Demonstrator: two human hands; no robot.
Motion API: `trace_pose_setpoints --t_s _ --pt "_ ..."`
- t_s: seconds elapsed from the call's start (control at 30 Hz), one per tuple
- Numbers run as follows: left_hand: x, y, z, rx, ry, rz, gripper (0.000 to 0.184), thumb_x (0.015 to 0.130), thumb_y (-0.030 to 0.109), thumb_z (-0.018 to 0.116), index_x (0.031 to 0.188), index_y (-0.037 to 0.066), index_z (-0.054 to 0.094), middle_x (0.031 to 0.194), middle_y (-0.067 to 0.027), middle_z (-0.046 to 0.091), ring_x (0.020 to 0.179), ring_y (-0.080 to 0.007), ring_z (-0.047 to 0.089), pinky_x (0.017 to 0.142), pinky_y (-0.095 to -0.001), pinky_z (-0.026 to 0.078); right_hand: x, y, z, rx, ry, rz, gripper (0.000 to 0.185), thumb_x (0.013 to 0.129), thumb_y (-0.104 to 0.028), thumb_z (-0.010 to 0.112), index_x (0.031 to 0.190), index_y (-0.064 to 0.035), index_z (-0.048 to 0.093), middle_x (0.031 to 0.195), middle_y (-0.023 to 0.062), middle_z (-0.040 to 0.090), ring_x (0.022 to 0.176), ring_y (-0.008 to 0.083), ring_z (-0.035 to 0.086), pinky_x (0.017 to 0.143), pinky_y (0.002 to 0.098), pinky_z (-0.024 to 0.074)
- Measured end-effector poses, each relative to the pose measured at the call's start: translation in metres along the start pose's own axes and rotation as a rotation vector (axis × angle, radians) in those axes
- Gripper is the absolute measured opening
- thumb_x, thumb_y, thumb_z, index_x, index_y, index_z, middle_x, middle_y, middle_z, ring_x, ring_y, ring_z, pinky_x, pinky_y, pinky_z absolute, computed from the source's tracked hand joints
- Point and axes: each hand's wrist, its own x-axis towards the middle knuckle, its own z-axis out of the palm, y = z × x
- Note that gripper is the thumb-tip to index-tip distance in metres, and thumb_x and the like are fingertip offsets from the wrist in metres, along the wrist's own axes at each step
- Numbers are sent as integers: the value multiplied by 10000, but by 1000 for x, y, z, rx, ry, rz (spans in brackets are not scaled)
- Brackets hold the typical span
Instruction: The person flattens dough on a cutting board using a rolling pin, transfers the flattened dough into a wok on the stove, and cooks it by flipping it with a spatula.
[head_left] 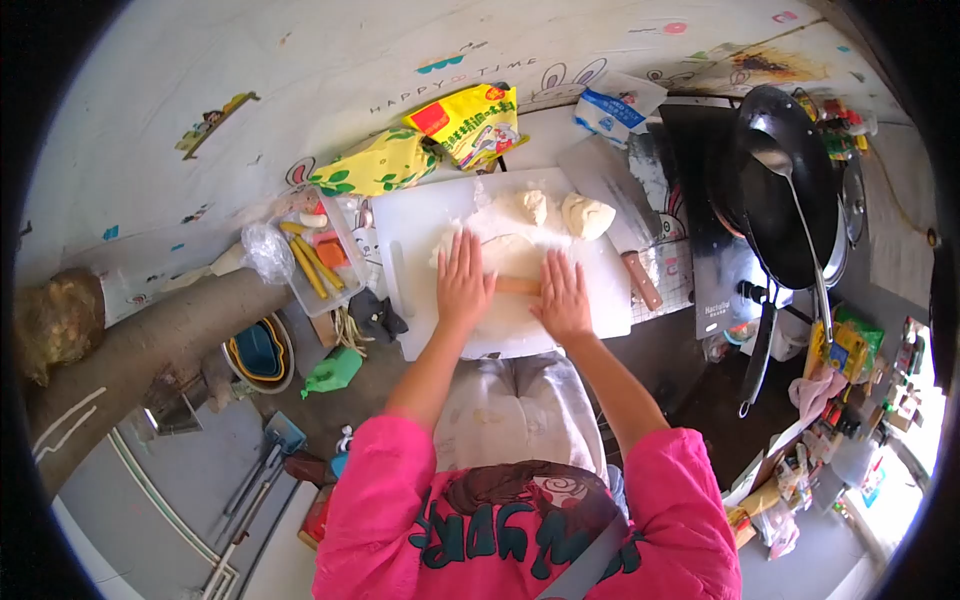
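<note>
White flour dusts the cutting board, which lies by the middle of the table's near edge. On it the left hand rests flat, fingers straight, over the left end of a wooden rolling pin; the right hand, equally flat, covers the other end, the two palms well apart. A dough sheet spreads beside the pin; how far it runs beneath, I cannot tell. Uneven palm pressure could thin one side, and too little flour could make it stick. Toward the far right corner sit two dough lumps. Along the board's right edge, a cleaver has its handle toward the near edge, where a wide-swinging right forearm might knock it.

At the table's left, a plastic box holds yellow sticks; yellow packets along the far edge hide their contents. Rightmost, a wok holds a metal ladle.
</note>
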Motion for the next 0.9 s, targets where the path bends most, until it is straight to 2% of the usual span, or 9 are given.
trace_pose_setpoints --t_s 0.1,0.23,0.37,0.43,0.57,0.63,0.73,0.77,0.9 --pt "-58 -7 5 -24 -31 86 757 819 292 609 1417 -35 279 1496 -213 239 1386 -342 242 1116 -502 204 -46 -15 30 44 62 -92 940 769 -525 612 1412 64 263 1518 196 195 1416 324 169 1145 473 144" --pt "-120 -17 13 -28 -98 163 775 797 284 637 1405 -51 294 1484 -243 241 1379 -358 248 1110 -513 211 -100 -30 50 157 71 -179 934 770 -533 604 1408 64 274 1512 201 213 1412 327 183 1146 467 157" --pt "-106 -17 7 -42 -118 149 776 806 284 626 1415 -45 277 1489 -227 246 1391 -344 229 1115 -511 197 -86 -24 38 214 84 -170 938 767 -523 611 1415 57 262 1514 207 203 1413 331 180 1147 455 160" --pt "-69 -13 0 -52 -84 134 761 822 287 606 1423 -37 268 1496 -210 244 1399 -332 217 1120 -508 187 -56 -17 2 103 -37 -106 888 800 -522 571 1428 27 269 1525 174 198 1421 290 172 1152 436 146" --pt "11 -4 -8 30 45 39 691 873 290 540 1436 -4 266 1519 -150 235 1411 -289 207 1128 -503 162 12 3 -8 -73 5 16 856 850 -564 489 1461 -24 227 1551 101 151 1439 249 102 1148 494 102" --pt "35 -3 -8 39 96 3 692 873 289 544 1438 3 266 1519 -148 236 1410 -286 211 1128 -506 157 32 16 -7 2 141 0 845 857 -568 473 1469 -44 218 1554 86 142 1439 234 99 1148 500 91" --pt "17 -1 -4 31 34 -6 696 869 283 553 1438 3 267 1519 -147 235 1407 -291 218 1128 -510 153 24 10 -2 -99 121 1 837 854 -562 484 1466 -52 228 1555 76 141 1438 229 106 1147 497 109" --pt "9 -2 -7 29 10 -2 698 866 281 557 1437 1 267 1520 -146 234 1406 -295 220 1128 -512 152 12 3 -5 -120 3 -2 833 850 -546 503 1458 -41 241 1549 90 162 1434 233 127 1144 494 128" --pt "-63 -16 7 -8 -53 105 764 828 279 617 1431 -24 258 1506 -197 232 1399 -321 228 1120 -519 174 -48 -20 19 120 -18 -67 854 820 -493 579 1450 -21 249 1533 114 207 1426 242 166 1145 476 148"
